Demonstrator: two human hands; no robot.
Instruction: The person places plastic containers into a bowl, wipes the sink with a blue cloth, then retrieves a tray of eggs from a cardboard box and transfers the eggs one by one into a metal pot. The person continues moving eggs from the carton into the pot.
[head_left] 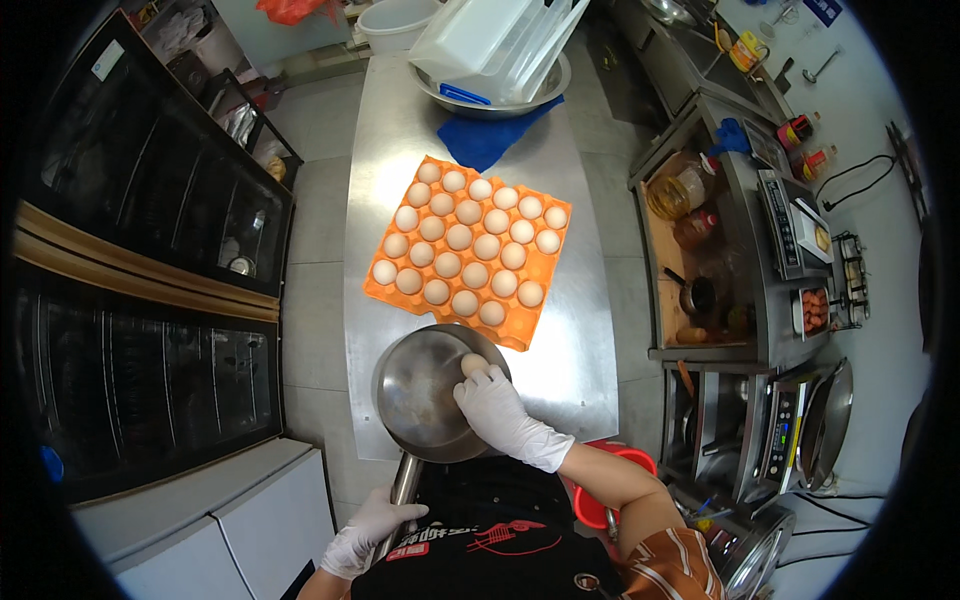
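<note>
A deep steel pan [420,385] sits at the near edge of the metal table, its long handle [406,478] pointing toward me. My left hand [368,532], in a white glove, is wrapped round that handle. Over the pan's right side, my right hand [500,412], also gloved, pinches a pale brown egg [474,365] in its fingertips. No other eggs show inside the pan. Just beyond the pan lies an orange egg tray [512,334], turned slightly, with several eggs in its cups and a few cups bare near its right side.
The steel table [585,370] carries a blue cloth [485,145] and a metal basin [548,92] stacked with white plastic containers [480,45] at its far end. Dark glass-door cabinets [150,370] stand to the left. A red bucket [592,508] is by my right arm; shelving with cookers lines the right.
</note>
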